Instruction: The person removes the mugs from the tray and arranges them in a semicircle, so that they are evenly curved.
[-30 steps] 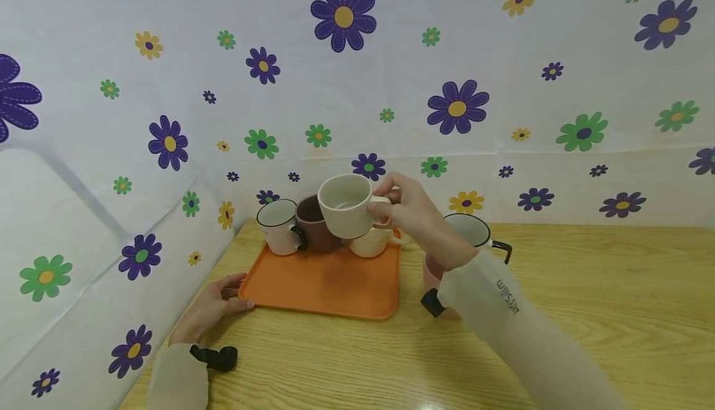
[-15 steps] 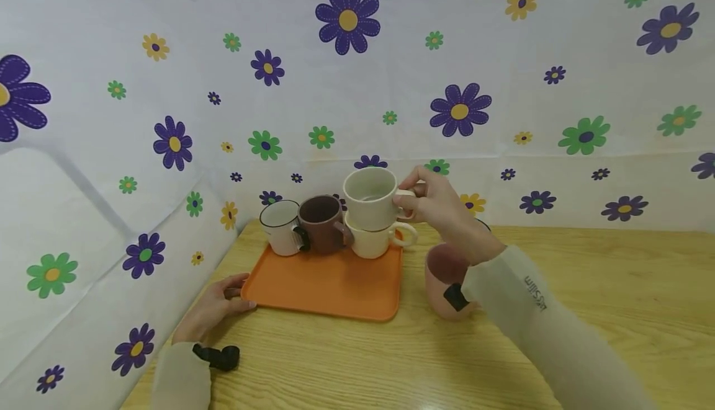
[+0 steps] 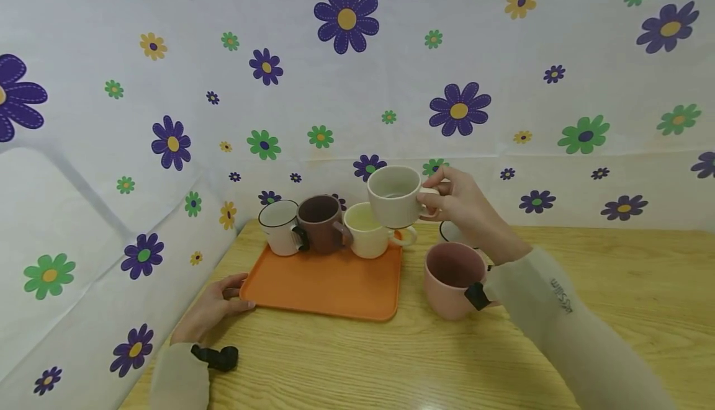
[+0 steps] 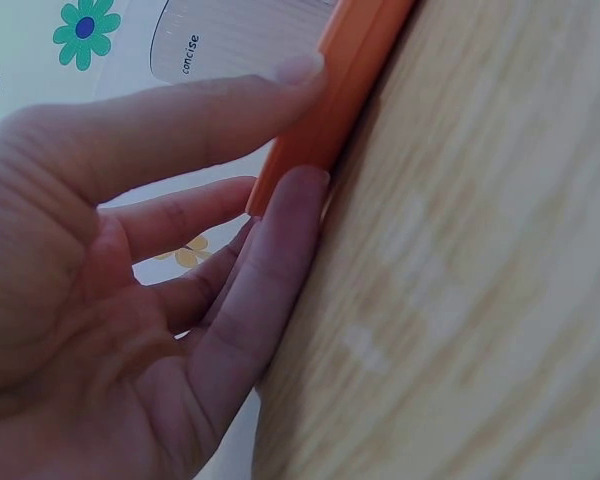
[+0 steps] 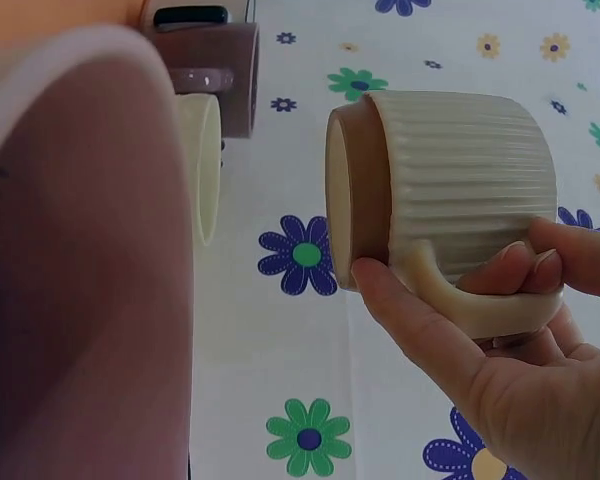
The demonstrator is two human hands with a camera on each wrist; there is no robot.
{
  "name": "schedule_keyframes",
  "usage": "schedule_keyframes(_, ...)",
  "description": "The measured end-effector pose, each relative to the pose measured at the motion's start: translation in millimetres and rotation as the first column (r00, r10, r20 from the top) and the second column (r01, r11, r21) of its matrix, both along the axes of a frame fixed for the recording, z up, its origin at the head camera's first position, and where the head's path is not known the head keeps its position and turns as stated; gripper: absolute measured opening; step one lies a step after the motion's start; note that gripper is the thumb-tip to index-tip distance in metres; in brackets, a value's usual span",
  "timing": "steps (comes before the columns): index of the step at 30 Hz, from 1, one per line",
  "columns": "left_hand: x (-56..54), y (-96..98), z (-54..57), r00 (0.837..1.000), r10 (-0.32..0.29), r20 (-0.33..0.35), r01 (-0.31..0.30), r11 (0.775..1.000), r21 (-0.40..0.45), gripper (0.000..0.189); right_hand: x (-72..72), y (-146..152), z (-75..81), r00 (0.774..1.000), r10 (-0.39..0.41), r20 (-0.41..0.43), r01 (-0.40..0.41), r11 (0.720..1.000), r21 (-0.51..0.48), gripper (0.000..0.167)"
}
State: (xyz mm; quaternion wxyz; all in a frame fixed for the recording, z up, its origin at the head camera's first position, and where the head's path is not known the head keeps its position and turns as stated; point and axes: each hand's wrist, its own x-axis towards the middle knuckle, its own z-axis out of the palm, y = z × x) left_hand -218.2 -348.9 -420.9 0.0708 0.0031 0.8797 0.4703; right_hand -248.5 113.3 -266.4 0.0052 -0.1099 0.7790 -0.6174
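My right hand [image 3: 458, 202] grips the handle of a ribbed cream mug [image 3: 395, 198], held upright in the air. The right wrist view shows a brown band round the base of this ribbed mug [image 5: 470, 190]. Behind it and lower, a pale yellow mug [image 3: 365, 236] stands at the right back of the orange tray [image 3: 324, 286]. A brown mug [image 3: 321, 227] and a white mug with a dark rim [image 3: 281, 230] stand left of it in a row. My left hand [image 3: 209, 307] pinches the tray's left front corner, thumb above and fingers at the edge [image 4: 330, 110].
To the right of the tray a pink mug [image 3: 452, 286] stands on the wooden table [image 3: 335, 366]. Behind it, a white mug with a dark rim [image 3: 449, 231] is partly hidden by my right arm. A flowered cloth [image 3: 491, 56] hangs behind and at the left.
My right hand has carried the ribbed cream mug to the right, past the pale yellow mug. The pink mug now shows more fully. My left hand stays at the tray corner.
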Motion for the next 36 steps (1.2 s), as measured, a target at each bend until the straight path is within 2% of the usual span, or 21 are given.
schedule_keyframes(14, 1.4, 0.6, 0.8, 1.0, -0.006, -0.013, 0.006, 1.0, -0.001, 0.076, 1.5, 27, -7.4, 0.999, -0.013, -0.032, 0.014, 1.0, 0.012, 0.017)
schedule_keyframes(22, 2.8, 1.1, 3.5, 1.0, -0.02, -0.014, 0.019, 1.0, -0.022, 0.076, 1.4, 40, -9.1, 0.999, -0.049, 0.003, 0.049, 0.999, 0.007, 0.016)
schedule_keyframes(27, 2.2, -0.2, 2.8, 0.999, -0.04, -0.033, 0.039, 0.999, -0.033, 0.075, 1.4, 48, -9.9, 0.998, -0.07, 0.007, 0.069, 0.997, 0.041, 0.017)
schedule_keyframes(36, 0.5, -0.3, 0.5, 0.999, -0.031, -0.041, 0.029, 0.998, -0.051, 0.075, 2.5, 62, -14.2, 0.997, -0.083, 0.002, 0.082, 0.995, 0.054, 0.021)
